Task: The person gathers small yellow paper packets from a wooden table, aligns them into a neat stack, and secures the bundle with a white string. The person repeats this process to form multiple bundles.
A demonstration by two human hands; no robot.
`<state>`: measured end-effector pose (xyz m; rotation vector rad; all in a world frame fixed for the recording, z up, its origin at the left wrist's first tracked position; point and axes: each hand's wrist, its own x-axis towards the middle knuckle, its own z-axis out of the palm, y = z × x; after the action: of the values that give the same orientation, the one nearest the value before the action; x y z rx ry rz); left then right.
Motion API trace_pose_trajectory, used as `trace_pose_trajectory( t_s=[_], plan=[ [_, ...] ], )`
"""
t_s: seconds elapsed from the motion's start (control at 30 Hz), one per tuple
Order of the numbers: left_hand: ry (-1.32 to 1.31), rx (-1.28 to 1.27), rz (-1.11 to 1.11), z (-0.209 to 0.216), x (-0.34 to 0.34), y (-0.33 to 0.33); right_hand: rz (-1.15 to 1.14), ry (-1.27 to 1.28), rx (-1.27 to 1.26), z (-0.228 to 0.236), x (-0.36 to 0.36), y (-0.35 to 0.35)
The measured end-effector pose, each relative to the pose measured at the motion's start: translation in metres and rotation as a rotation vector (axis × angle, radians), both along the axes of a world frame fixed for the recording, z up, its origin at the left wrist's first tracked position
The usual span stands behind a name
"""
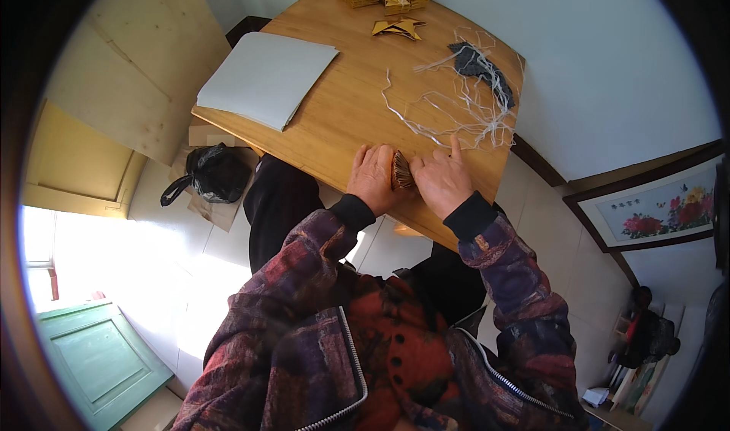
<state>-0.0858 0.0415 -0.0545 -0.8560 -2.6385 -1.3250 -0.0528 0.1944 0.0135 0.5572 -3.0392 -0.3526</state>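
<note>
At the near edge of the wooden table, my left hand (372, 177) is closed round a small stack of brown folded paper pieces (401, 170), their edges lined up in ridges. My right hand (443, 179) is right beside the stack, its thumb side close against it. Its index finger points away from me while the other fingers are curled; whether a strand lies in them is too small to tell. Just beyond the right hand, a tangle of white strings (473, 115) spreads over the table, partly on a dark grey cloth (481, 68).
Bundles of golden folded paper (396, 1) sit at the table's far end, with several loose golden pieces (398, 28) nearer. A stack of white sheets (266, 77) lies at the left. A black plastic bag (216, 174) rests on the floor; a framed flower picture (660, 208) is at the right.
</note>
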Motion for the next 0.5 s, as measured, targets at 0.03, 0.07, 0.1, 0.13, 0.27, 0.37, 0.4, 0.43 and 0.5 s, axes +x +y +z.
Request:
trace_pose_trajectory(
  t_s=[0.03, 0.07, 0.1, 0.13, 0.27, 0.37, 0.4, 0.43, 0.5],
  plan=[
    [0.013, -0.011, 0.017, -0.001, 0.0004, 0.0007, 0.007, 0.006, -0.013, -0.0006, 0.0017, 0.0004],
    [0.038, -0.007, 0.036, -0.0016, 0.0005, 0.0019, 0.007, -0.002, -0.024, -0.0006, 0.0011, 0.0008],
    [0.054, -0.009, 0.055, -0.002, 0.0011, 0.0027, 0.01, -0.003, -0.037, -0.0002, 0.0013, 0.002],
    [0.055, -0.017, 0.056, -0.002, 0.0015, 0.0029, 0.013, 0.004, -0.033, 0.0001, 0.0016, 0.0019],
    [0.011, -0.054, 0.051, 0.0027, 0.0017, 0.0013, 0.026, -0.008, -0.006, 0.006, -0.0004, 0.0025],
    [0.074, -0.054, 0.053, -0.0006, -0.0021, -0.0001, 0.034, -0.006, -0.01, 0.0039, -0.0016, 0.0025],
    [0.107, -0.053, 0.055, -0.0046, 0.0003, -0.0013, 0.05, 0.024, -0.033, 0.0, 0.0014, 0.0017],
    [0.105, -0.072, 0.07, -0.0062, 0.0017, -0.0017, 0.033, -0.002, -0.029, -0.0016, 0.0031, 0.0007],
    [0.131, -0.086, 0.097, -0.0051, 0.0005, 0.0014, 0.022, 0.031, -0.033, -0.0011, 0.0031, -0.0007]
  ],
)
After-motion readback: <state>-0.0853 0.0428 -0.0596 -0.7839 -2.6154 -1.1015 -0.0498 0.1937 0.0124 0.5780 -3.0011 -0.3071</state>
